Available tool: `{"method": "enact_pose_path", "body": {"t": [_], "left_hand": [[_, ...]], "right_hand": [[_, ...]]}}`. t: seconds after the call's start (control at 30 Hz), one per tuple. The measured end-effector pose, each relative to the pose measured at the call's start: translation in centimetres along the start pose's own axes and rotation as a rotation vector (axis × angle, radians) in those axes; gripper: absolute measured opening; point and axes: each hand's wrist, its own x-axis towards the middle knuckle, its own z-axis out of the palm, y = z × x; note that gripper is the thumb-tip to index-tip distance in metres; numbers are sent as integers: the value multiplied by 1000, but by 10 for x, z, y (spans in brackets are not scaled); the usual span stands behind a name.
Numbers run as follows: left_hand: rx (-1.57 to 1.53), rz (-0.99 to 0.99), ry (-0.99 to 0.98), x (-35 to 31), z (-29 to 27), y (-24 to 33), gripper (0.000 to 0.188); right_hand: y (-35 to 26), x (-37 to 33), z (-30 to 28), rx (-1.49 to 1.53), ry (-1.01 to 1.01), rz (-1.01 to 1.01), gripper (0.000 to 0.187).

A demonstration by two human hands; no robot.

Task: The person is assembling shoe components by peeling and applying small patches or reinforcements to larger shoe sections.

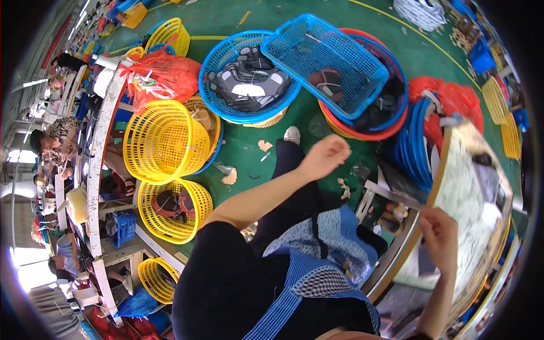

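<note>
My left hand [326, 158] is stretched out over the green floor, just in front of the stacked baskets. Its fingers are curled in and nothing shows in them. Close by is a blue rectangular basket [303, 37], tilted on top of a round red and blue basket [365, 136] with dark pieces inside. My right hand [441, 235] is raised beside the edge of the worktable [459, 187]. Its fingers are bent together, and whatever they may hold is hidden.
Left of me stand a blue round basket [212, 105] with grey and black pieces, and yellow baskets [164, 141]. Red plastic bags [161, 76] lie behind them. Blue stacked rims [416, 147] lean by the table. Scraps [229, 175] litter the floor; people sit far left.
</note>
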Motion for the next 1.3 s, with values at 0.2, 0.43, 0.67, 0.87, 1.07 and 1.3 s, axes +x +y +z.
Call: {"method": "enact_pose_path", "body": {"t": [0.2,0.43,0.67,0.87,1.07,1.3], "left_hand": [[169,-325,557,85,-200,-104,27],[799,-191,701,204,-378,-91,32],[1414,-18,359,329,-484,-119,53],[1552,-299,-129,394,-487,-143,78],[923,-264,440,365,-519,-86,76],[-816,-325,1155,211,-483,-33,56]], "right_hand": [[-18,305,159,-467,-95,-396,79],[40,445,246,-662,-78,-398,32],[35,399,142,-693,116,-88,21],[31,445,189,-675,-108,-162,28],[-128,682,324,115,-169,-205,42],[-196,819,543,-613,-68,-387,84]]}}
